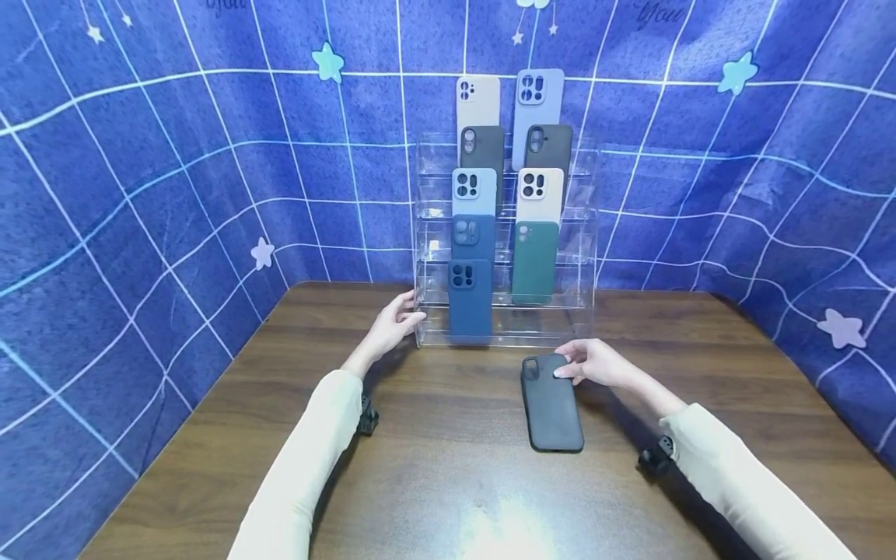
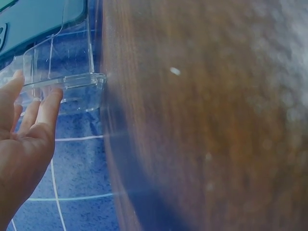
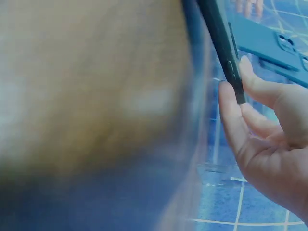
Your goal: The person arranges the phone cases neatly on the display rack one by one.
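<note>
A clear tiered display rack (image 1: 539,330) stands on the table and holds several phone cases. My left hand (image 1: 393,323) is at the rack's lower left side; in the left wrist view its thumb and fingers (image 2: 49,108) lie on either side of the clear side panel (image 2: 72,79). Between thumb and fingertips, my right hand (image 1: 591,363) pinches a black phone case (image 1: 553,408) by its upper right edge. That case is in front of the rack, camera cutout at the top left. In the right wrist view the case (image 3: 221,43) appears edge-on.
Down the rack's left column, a dark blue case (image 1: 470,311) stands lowest. A green case (image 1: 535,264) is lowest in the right column, below a white case (image 1: 540,204). Behind the wooden table (image 1: 448,435) hangs a blue gridded cloth (image 1: 336,179).
</note>
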`<state>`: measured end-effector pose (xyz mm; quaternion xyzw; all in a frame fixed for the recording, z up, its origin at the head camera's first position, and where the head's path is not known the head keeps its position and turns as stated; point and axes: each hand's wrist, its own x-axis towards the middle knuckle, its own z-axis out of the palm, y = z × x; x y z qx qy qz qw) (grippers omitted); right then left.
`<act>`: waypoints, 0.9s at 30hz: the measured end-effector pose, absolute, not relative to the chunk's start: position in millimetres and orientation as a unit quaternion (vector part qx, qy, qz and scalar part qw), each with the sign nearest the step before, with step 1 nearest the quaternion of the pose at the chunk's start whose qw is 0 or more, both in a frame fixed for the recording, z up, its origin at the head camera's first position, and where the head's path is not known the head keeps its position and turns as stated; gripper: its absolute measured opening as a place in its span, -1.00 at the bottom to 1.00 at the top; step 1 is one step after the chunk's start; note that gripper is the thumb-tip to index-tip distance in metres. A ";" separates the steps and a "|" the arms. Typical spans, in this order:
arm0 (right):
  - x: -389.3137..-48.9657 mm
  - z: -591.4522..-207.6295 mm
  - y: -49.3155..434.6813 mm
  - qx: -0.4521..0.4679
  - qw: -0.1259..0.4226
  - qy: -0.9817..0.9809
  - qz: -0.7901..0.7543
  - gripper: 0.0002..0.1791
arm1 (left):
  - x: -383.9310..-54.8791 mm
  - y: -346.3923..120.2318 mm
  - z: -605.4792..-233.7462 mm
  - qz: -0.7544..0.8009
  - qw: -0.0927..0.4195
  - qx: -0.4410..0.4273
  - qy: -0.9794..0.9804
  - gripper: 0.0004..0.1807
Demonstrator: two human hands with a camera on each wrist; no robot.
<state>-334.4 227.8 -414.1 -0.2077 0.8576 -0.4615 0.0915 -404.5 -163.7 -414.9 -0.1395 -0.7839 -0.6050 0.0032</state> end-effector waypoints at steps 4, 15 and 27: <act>-334.0 -400.7 230.5 -0.213 0.072 0.837 -0.499 -0.58 | -409.0 -163.0 -421.5 -0.601 0.019 -0.145 -0.786 -0.34; -334.7 -347.8 235.0 -0.203 -0.085 0.830 -0.512 -0.65 | -404.9 -164.7 -413.5 -0.609 -0.001 -0.141 -0.781 -0.32; -337.3 -301.3 211.9 -0.162 -0.202 0.788 -0.559 -0.66 | -409.7 -164.8 -420.5 -0.617 -0.002 -0.142 -0.774 -0.32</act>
